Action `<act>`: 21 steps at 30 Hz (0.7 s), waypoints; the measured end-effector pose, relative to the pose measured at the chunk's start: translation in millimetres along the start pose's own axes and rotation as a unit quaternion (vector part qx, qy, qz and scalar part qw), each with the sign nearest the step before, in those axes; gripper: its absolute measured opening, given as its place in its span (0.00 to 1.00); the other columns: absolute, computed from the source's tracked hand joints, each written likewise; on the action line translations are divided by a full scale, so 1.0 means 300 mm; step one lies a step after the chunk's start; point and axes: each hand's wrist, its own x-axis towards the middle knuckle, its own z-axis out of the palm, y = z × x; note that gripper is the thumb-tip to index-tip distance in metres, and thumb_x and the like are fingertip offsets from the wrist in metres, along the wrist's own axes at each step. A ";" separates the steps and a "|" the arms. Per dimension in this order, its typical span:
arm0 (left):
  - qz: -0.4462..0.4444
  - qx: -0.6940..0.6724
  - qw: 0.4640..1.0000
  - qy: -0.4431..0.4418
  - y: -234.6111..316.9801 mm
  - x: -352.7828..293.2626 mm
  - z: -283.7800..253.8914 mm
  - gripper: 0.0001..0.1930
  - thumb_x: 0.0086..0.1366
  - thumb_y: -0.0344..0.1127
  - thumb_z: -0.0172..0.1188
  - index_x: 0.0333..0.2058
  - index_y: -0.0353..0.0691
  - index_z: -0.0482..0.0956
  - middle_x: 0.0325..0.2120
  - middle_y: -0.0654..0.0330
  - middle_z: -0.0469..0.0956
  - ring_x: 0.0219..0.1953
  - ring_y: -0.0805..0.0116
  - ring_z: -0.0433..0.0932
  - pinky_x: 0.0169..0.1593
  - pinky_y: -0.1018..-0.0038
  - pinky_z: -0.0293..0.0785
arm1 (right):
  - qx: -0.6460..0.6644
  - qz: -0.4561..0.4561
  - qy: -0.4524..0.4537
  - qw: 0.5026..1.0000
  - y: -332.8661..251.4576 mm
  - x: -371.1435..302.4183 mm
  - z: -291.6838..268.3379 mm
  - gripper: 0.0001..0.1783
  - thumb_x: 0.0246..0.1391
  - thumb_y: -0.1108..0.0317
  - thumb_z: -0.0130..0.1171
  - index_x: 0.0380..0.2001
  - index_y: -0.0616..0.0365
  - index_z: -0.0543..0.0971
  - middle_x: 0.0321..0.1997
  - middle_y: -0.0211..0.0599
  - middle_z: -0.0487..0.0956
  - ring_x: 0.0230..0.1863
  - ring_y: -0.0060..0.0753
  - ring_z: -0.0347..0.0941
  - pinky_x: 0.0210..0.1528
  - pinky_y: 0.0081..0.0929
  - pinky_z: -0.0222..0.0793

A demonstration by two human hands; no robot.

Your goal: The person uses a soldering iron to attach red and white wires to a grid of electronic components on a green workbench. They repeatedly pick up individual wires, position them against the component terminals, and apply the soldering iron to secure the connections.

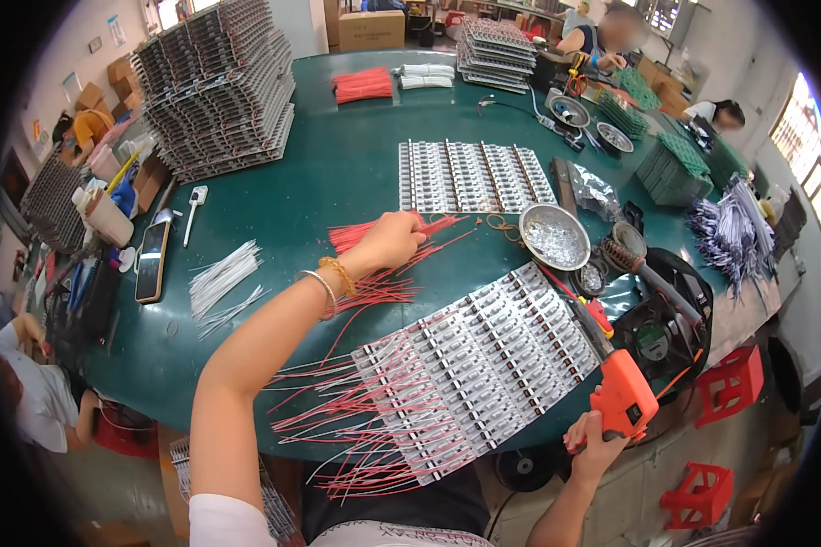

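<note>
My left hand [392,242] reaches over the pile of red wires [374,290], its fingers pinched together on some of them. In my right hand [600,448] is an orange soldering gun [628,394], its long nose pointing up and left past the near board's right edge. The near circuit board panel [483,356] lies tilted at the table's front edge, with rows of small parts. Red and white wires [356,419] stick out from its left side. A bundle of white wires [223,281] lies left of my left forearm.
Beyond the near panel lie another panel [474,178] and a metal bowl of small bits [554,237]. A black fan [652,337] stands at right. Tall panel stacks [214,100] rise at back left. A phone [153,262] lies at left. Other people [602,41] work around the table.
</note>
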 end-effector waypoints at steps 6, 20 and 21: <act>-0.015 -0.077 0.996 0.051 0.043 -0.017 -0.012 0.12 0.65 0.37 0.55 0.31 0.32 0.78 0.23 0.48 0.80 0.30 0.50 0.80 0.37 0.60 0.73 | 0.043 0.025 -0.013 0.999 -0.008 0.010 -0.013 0.19 0.63 0.70 0.51 0.52 0.73 0.66 0.11 0.30 0.64 0.08 0.20 0.57 0.12 0.21 0.60; 0.076 0.234 0.965 -0.089 0.315 0.036 -0.290 0.13 0.66 0.40 0.52 0.34 0.39 0.82 0.29 0.48 0.81 0.34 0.46 0.80 0.39 0.56 0.74 | 0.098 0.021 0.021 0.995 -0.032 -0.008 -0.008 0.20 0.63 0.70 0.51 0.53 0.72 0.64 0.11 0.29 0.62 0.08 0.20 0.58 0.12 0.22 0.60; 0.053 0.296 0.942 -0.152 0.365 0.028 -0.339 0.13 0.65 0.40 0.52 0.35 0.40 0.83 0.31 0.47 0.82 0.36 0.46 0.80 0.40 0.56 0.75 | 0.100 0.023 0.022 0.994 -0.035 -0.010 -0.003 0.20 0.63 0.70 0.51 0.53 0.72 0.64 0.11 0.29 0.62 0.08 0.21 0.58 0.12 0.22 0.60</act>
